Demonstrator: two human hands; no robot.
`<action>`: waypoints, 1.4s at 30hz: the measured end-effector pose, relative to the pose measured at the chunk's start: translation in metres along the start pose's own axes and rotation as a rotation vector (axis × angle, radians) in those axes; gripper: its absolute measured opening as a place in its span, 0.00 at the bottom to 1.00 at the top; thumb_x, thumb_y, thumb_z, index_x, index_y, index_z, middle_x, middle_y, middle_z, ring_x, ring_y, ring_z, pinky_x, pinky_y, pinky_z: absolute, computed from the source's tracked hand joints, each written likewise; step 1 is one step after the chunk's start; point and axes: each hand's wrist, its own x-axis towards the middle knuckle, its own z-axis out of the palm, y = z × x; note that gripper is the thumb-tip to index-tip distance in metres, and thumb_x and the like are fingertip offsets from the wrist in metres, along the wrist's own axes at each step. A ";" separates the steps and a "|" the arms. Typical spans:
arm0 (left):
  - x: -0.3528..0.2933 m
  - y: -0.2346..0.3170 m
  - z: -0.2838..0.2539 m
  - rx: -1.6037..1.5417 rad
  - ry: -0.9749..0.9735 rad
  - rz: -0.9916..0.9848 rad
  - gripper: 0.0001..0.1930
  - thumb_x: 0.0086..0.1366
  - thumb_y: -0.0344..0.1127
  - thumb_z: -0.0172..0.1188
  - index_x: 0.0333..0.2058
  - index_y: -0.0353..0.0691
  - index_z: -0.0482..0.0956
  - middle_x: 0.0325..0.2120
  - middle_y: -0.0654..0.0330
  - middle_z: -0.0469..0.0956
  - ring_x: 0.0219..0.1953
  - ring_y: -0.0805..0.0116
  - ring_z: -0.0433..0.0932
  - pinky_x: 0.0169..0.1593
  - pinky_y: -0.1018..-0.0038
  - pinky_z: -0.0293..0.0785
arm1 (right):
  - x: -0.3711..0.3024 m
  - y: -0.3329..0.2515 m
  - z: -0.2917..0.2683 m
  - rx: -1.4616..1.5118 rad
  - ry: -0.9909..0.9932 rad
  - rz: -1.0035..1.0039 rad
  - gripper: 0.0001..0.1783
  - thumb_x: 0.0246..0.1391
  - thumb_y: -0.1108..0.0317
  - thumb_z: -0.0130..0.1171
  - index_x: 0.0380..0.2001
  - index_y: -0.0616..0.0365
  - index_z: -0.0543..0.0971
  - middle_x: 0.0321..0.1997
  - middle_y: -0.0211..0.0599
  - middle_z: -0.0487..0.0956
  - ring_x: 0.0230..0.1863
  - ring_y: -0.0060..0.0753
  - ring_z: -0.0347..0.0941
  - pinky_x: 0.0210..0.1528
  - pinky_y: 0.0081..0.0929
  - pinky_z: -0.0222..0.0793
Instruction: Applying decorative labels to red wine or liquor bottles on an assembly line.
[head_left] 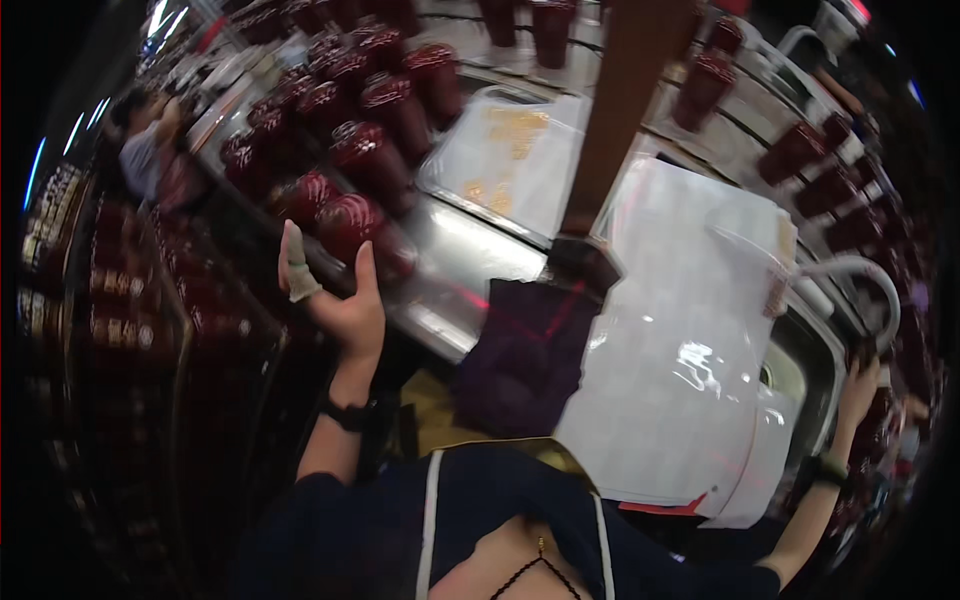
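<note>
My left hand point(348, 318) is raised with its fingers apart and nothing in it. A pale wrap covers one of its fingers. Just beyond it stands the nearest glossy dark red jar point(355, 228), one of a crowded group; whether the fingertips touch it I cannot tell. Far to the right my right hand point(858, 392) reaches out beside a white curved tube point(865, 270) and more dark red vessels. Its fingers are small and smeared, so any hold is unclear. Between my arms lie a large white plastic-covered sheet point(680, 340) and a dark purple cloth point(525, 345).
A brown post point(620, 120) rises between the work areas. Left of it, a white tray point(505, 160) carries gold-coloured pieces, beside a shiny metal surface point(460, 250). At right is a metal-rimmed basin point(805, 360). Another person point(150, 150) is at far left, near stacked dark red vessels point(120, 310).
</note>
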 end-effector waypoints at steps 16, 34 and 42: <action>-0.065 -0.034 0.052 -0.336 -0.232 -0.650 0.40 0.46 0.39 0.82 0.54 0.27 0.71 0.51 0.46 0.74 0.54 0.54 0.74 0.60 0.60 0.69 | -0.146 -0.355 -0.174 0.589 -0.086 -0.305 0.20 0.59 0.82 0.58 0.55 0.62 0.77 0.50 0.45 0.78 0.42 0.39 0.74 0.44 0.29 0.70; 0.011 0.071 0.002 -1.167 -0.755 0.379 0.46 0.37 0.35 0.80 0.60 0.33 0.74 0.50 0.45 0.81 0.48 0.46 0.84 0.51 0.62 0.83 | -0.170 -0.490 -0.195 1.334 -0.028 -0.419 0.22 0.46 0.71 0.79 0.41 0.60 0.78 0.36 0.37 0.78 0.33 0.29 0.76 0.36 0.24 0.74; 0.039 0.070 0.036 -1.330 -0.989 0.426 0.44 0.44 0.39 0.81 0.60 0.29 0.74 0.52 0.46 0.81 0.54 0.52 0.82 0.58 0.63 0.78 | -0.164 -0.469 -0.202 1.284 -0.312 -0.440 0.05 0.57 0.77 0.66 0.33 0.67 0.80 0.46 0.40 0.71 0.38 0.27 0.72 0.41 0.23 0.69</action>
